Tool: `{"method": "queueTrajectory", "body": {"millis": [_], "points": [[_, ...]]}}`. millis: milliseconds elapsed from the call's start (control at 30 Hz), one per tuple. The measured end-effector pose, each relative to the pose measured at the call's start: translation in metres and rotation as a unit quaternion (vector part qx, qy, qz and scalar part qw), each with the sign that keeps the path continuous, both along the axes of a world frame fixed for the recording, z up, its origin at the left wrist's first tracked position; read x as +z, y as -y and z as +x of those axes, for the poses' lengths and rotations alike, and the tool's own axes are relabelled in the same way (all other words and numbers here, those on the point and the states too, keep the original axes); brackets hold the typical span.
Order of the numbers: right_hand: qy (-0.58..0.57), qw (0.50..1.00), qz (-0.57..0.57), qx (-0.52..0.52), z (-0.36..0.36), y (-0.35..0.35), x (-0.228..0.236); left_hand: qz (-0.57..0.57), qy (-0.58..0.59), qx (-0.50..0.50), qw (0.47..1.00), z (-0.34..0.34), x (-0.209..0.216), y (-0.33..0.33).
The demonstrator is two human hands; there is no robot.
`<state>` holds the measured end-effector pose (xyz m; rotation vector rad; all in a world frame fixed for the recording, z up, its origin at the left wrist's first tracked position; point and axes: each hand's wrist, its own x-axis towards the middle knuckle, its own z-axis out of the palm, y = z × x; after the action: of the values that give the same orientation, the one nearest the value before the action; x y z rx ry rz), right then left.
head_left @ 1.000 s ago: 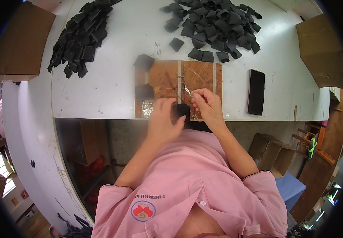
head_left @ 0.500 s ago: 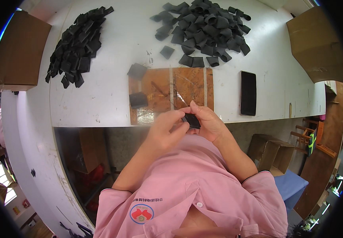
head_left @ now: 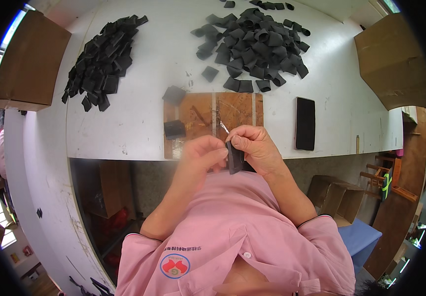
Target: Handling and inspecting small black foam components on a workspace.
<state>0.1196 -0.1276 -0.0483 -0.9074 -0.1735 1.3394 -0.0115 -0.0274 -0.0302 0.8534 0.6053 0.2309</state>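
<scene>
A small black sleeve [head_left: 234, 162] is held up on edge at the near side of the table. My right hand [head_left: 258, 148] pinches its top between thumb and fingers. From the left side, my left hand [head_left: 202, 154] meets it with thumb and forefinger closed at its edge; its other fingers are slightly blurred. Just past my right fingertips a thin shiny strip [head_left: 224, 127] shows, its kind unclear. Under and beyond my hands lies a brown board [head_left: 198, 111] with pale tape bands. One flat black piece [head_left: 175, 129] rests on the board's left side, another [head_left: 174, 94] at its far left corner.
A heap of open black sleeves [head_left: 257, 44] covers the far middle, with flatter black pieces [head_left: 99, 64] piled at far left. A dark phone [head_left: 305, 123] lies right of the board. Cardboard boxes [head_left: 30, 59] stand at both sides; another box [head_left: 333, 197] sits below the table's right edge.
The sleeve has turned from lying flat between my fingers to standing on edge. My right hand has turned over its top, and my left has shifted slightly left. The view has tilted a little.
</scene>
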Motion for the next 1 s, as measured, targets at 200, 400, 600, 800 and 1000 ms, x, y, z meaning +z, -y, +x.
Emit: {"method": "queueTrajectory", "body": {"millis": [200,400,600,800,1000], "points": [[0.298,0.954,-0.024,0.029,-0.004,-0.006,0.006,0.074,-0.025,0.009,0.997,-0.005,-0.004,-0.003],[0.526,0.848,0.007,-0.066,-0.020,-0.007,0.017,0.404,-0.027,0.132,0.905,0.003,-0.008,0.011],[0.700,0.696,0.003,-0.160,-0.025,-0.026,0.007,0.509,-0.104,0.238,0.821,0.013,-0.013,0.021],[0.374,0.918,-0.022,-0.129,-0.010,-0.029,0.004,-0.130,0.099,0.174,0.971,0.009,0.009,-0.005],[-0.168,0.980,0.094,0.053,-0.016,-0.024,0.008,0.433,-0.012,0.253,0.865,0.010,-0.010,0.006]]}}
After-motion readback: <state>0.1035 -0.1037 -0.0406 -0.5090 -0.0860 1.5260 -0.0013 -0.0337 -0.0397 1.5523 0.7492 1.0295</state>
